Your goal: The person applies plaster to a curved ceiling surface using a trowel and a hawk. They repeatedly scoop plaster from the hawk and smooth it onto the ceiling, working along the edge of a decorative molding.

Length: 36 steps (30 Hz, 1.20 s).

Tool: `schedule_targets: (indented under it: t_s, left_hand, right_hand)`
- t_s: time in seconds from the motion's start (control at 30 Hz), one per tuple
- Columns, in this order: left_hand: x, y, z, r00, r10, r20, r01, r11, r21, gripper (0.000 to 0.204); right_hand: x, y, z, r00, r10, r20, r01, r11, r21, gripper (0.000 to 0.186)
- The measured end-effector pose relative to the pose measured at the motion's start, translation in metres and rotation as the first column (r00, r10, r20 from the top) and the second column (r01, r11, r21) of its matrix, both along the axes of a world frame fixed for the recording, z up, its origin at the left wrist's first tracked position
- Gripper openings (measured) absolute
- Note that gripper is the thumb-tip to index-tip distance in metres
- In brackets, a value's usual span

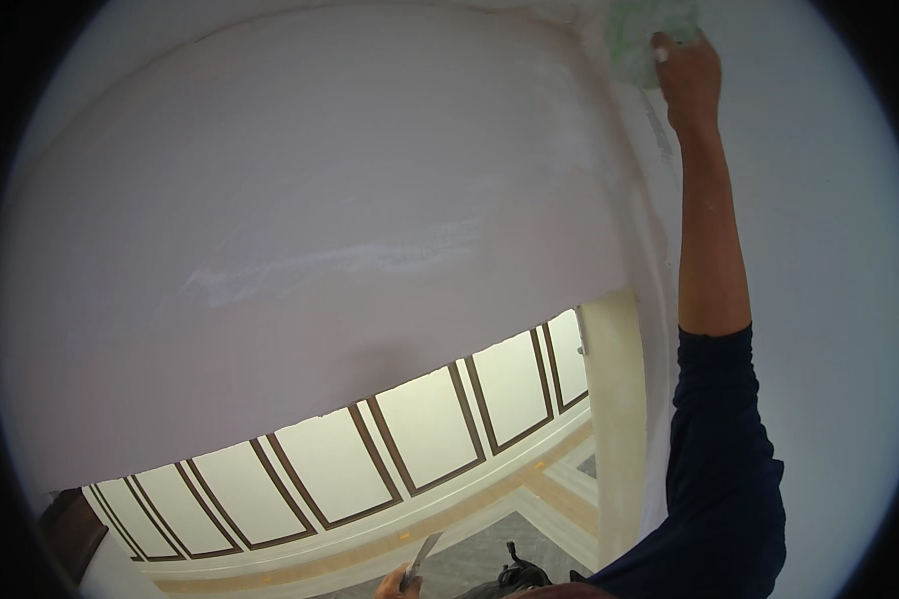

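My right hand (689, 80) is raised at the top right with its fingers closed on a pale green flat piece (629, 40), blurred, held against the pale plastered surface (390, 150) where it meets the surface on the right. A grey smear runs below it along that corner. Low in the view, my left hand (398, 584) grips a metal putty knife (426, 547) with its blade pointing up.
Below the plastered surface's rough lower edge is an opening onto a wall with dark-framed white panels (420, 424) and a patterned stone floor (499, 529). A cream post (614, 399) borders it on the right. A black strapped object (519, 569) sits at the bottom.
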<state>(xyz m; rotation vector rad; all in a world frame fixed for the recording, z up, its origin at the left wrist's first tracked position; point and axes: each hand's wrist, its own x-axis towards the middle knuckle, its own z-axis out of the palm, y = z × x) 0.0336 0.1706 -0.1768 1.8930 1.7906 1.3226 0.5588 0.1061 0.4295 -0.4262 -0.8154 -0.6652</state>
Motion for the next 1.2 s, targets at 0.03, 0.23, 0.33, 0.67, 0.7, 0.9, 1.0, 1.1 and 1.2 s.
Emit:
schedule_targets:
  t_s: [0.03,0.23,0.33,0.67,0.7,0.9,1.0,1.1,1.2]
  left_hand:
    - [0.000,0.000,0.002,1.000,-0.001,0.000,0.001,1.000,-0.009,0.039]
    - [0.006,-0.001,0.003,1.000,0.018,-0.015,-0.019,0.999,-0.047,0.040]
    - [0.009,0.003,-0.004,1.000,0.002,0.024,-0.002,1.000,-0.021,0.040]
    - [0.020,0.009,-0.021,0.987,-0.025,0.161,0.007,0.993,0.114,0.039]
    - [0.022,0.008,-0.019,0.983,-0.039,0.178,0.012,0.989,0.145,0.039]
    - [0.038,0.004,-0.002,0.991,-0.010,0.132,-0.008,0.990,0.137,0.039]
    - [0.043,0.005,-0.007,0.977,-0.028,0.213,-0.001,0.991,0.134,0.039]
    - [0.042,0.014,-0.021,0.977,-0.054,0.206,0.014,0.981,0.192,0.039]
    - [0.034,0.028,-0.034,0.966,-0.129,0.223,0.079,0.972,0.223,0.039]
  right_hand:
    - [0.004,0.003,0.002,0.900,-0.436,0.006,0.433,0.891,-0.138,0.032]
    - [0.011,0.031,0.048,0.797,-0.551,0.249,0.601,0.680,-0.419,0.035]
    - [0.016,0.043,0.066,0.768,-0.581,0.270,0.635,0.632,-0.444,0.035]
    - [0.010,0.056,0.105,0.694,-0.655,0.298,0.711,0.560,-0.425,0.034]
    - [0.002,0.052,0.106,0.670,-0.664,0.333,0.739,0.553,-0.384,0.033]
    - [-0.080,0.009,0.095,0.764,-0.510,0.395,0.623,0.744,-0.244,0.036]
    - [-0.091,-0.021,0.071,0.742,-0.423,0.520,0.579,0.796,-0.178,0.036]
    - [-0.069,-0.019,0.038,0.743,-0.536,0.400,0.596,0.802,-0.032,0.032]
    - [-0.042,0.020,0.019,0.590,-0.765,0.259,0.726,0.643,0.244,0.029]
